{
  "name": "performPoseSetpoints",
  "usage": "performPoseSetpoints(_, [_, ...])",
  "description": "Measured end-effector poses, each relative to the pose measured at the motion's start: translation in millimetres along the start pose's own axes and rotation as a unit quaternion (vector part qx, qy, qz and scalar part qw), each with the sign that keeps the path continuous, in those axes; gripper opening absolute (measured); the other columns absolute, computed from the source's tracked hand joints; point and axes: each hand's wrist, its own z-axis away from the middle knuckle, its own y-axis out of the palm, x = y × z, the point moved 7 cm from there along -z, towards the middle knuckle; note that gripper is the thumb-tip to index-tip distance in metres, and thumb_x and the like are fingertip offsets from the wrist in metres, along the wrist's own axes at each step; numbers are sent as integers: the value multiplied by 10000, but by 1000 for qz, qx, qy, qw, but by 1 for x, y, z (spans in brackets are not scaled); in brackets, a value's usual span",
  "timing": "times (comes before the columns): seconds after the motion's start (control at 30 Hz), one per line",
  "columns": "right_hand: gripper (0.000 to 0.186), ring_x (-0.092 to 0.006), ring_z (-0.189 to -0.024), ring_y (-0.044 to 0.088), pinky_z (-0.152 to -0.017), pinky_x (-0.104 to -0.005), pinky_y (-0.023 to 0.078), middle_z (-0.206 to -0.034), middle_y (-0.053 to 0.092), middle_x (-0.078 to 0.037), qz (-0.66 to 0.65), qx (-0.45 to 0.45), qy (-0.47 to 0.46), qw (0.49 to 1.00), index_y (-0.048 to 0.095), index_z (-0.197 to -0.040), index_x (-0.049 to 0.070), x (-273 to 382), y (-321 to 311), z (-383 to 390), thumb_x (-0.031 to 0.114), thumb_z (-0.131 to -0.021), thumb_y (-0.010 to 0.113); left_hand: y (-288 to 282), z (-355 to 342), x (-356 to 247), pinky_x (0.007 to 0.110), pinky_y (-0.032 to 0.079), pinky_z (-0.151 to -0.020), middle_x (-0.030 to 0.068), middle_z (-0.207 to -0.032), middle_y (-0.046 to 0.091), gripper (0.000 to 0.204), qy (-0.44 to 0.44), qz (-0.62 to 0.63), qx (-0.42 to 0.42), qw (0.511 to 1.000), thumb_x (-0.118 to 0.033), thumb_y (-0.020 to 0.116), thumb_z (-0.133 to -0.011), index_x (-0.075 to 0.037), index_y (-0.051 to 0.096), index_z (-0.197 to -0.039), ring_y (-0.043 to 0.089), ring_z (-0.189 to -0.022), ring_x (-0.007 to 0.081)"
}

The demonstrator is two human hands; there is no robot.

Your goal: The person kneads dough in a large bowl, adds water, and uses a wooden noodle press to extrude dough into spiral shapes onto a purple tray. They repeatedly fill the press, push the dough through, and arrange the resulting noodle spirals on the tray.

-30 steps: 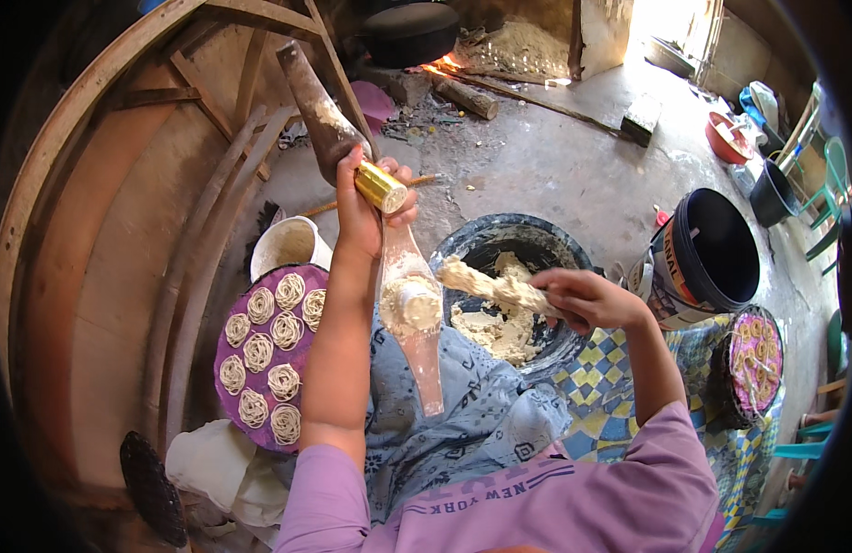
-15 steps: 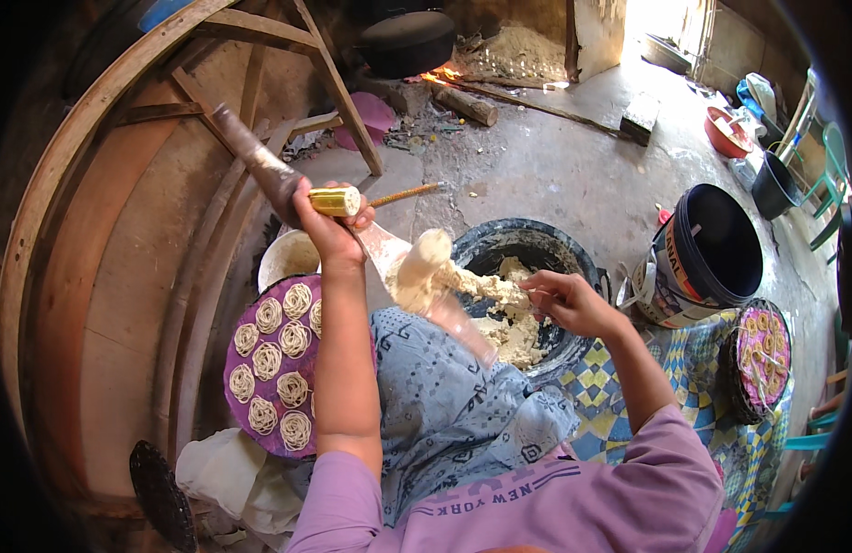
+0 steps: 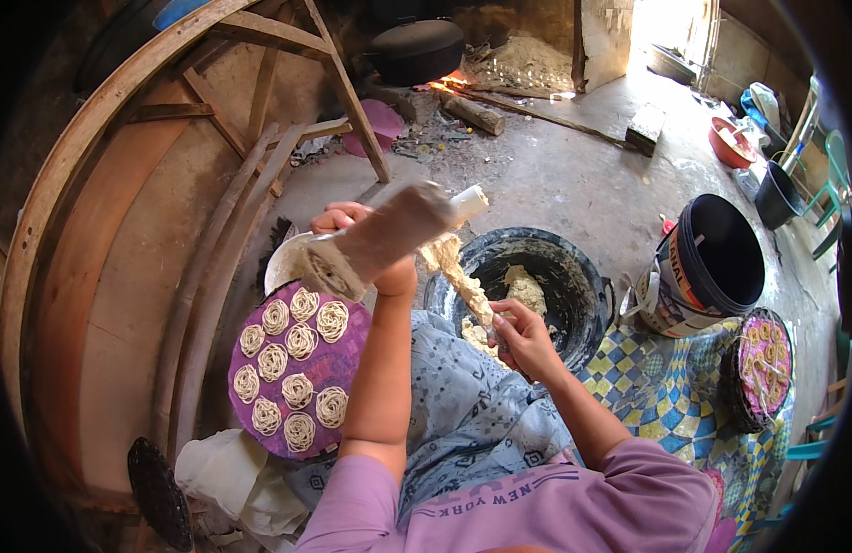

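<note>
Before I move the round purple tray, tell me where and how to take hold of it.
Take the purple tray by its left rim, coming from the left: it looks flat and round, the coiled nests sit inside that edge, and the left forearm overlaps its right side, so that approach seems clearest.

The bare left forearm reaches almost straight forward; the left hand is partly hidden, its visible fingers curled. The bare right forearm slants forward and leftward; the right hand, held farther back, has its fingers bent into a pinch.
</note>
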Motion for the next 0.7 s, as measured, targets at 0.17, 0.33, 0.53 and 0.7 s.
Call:
performPoseSetpoints(0.17, [242,-61,-403,427,-342,-229,305,-715,602,-52,-32,-4,32,999,504,-1232,57,-3,9,4,152,-1012,474,-2,8,4,286,393,-719,47,-811,408,271,38,-4,21,999,-132,614,-884,-75,349,-867,448,-739,143])
performPoseSetpoints(0.33, [246,-56,-413,428,-353,-219,307,-730,602,-55,-22,25,26,999,503,-1238,69,7,8,1,162,-1012,479,1,19,14,312,392,-733,65,-845,441,216,-1,37,33,999,-174,553,-929,-66,372,-882,448,-761,165])
performPoseSetpoints(0.53, [285,-63,-515,503,-445,-239,405,-795,649,-48,168,38,108,979,574,-1213,65,0,-74,-6,209,-975,514,7,-5,14,356,418,-836,115,-975,518,173,96,-126,173,972,-123,602,-879,-22,515,-989,518,-915,258])
performPoseSetpoints(0.7, [296,-352,-852,696,-761,-434,538,-942,704,-196,534,10,194,823,669,-1013,3,-101,-134,-46,213,-846,543,44,-36,6,366,484,-738,73,-865,573,283,188,-3,314,931,-183,750,-685,-100,570,-887,581,-821,255])
